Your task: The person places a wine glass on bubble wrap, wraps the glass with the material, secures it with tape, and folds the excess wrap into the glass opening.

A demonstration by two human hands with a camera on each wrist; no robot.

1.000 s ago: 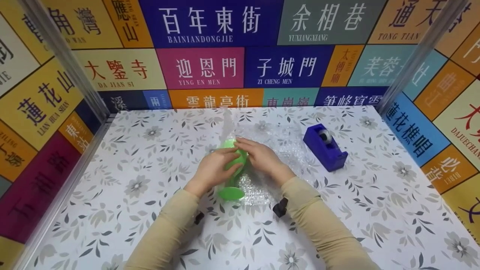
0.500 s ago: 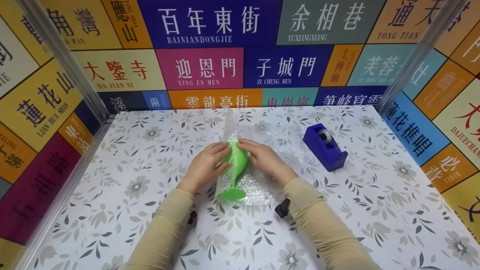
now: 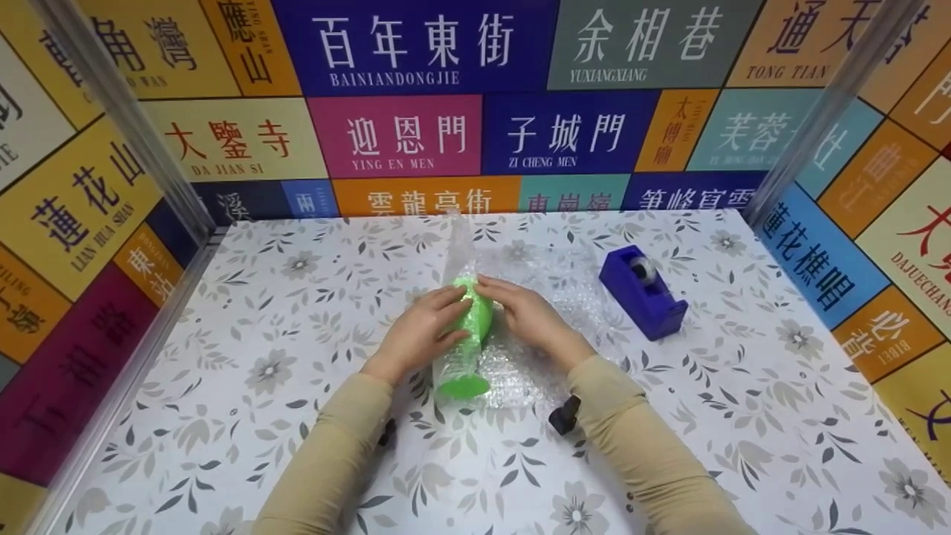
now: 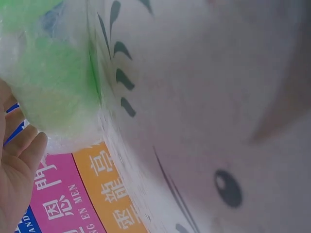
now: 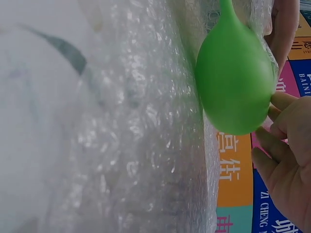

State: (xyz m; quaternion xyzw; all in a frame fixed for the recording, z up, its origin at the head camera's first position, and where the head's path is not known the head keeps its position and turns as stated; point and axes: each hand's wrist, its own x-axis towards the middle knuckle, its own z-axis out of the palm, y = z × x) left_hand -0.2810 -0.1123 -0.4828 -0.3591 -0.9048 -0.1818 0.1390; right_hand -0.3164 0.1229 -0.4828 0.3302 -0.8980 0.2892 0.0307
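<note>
A green plastic goblet (image 3: 481,319) lies on its side in the middle of the table, its round foot (image 3: 464,386) toward me. Under it is a sheet of clear bubble wrap (image 3: 550,282), whose left part is folded over the goblet. My left hand (image 3: 420,331) holds this fold down over the bowl, fingers bent over it. My right hand (image 3: 529,316) lies along the other side. In the right wrist view its fingertips (image 5: 265,150) touch the rim end of the bare green bowl (image 5: 235,77). The left wrist view shows the wrapped bowl (image 4: 58,82) beside the left fingers (image 4: 29,145).
A blue tape dispenser (image 3: 645,293) with a roll of tape stands to the right of the bubble wrap. The table (image 3: 260,431) has a white floral cover. Sign-printed walls (image 3: 401,137) enclose the back and both sides.
The left hand moved away from the goblet, then back right over it. The bubble wrap fold now also covers the stem. The goblet shifted slightly right; the right hand stayed beside the bowl.
</note>
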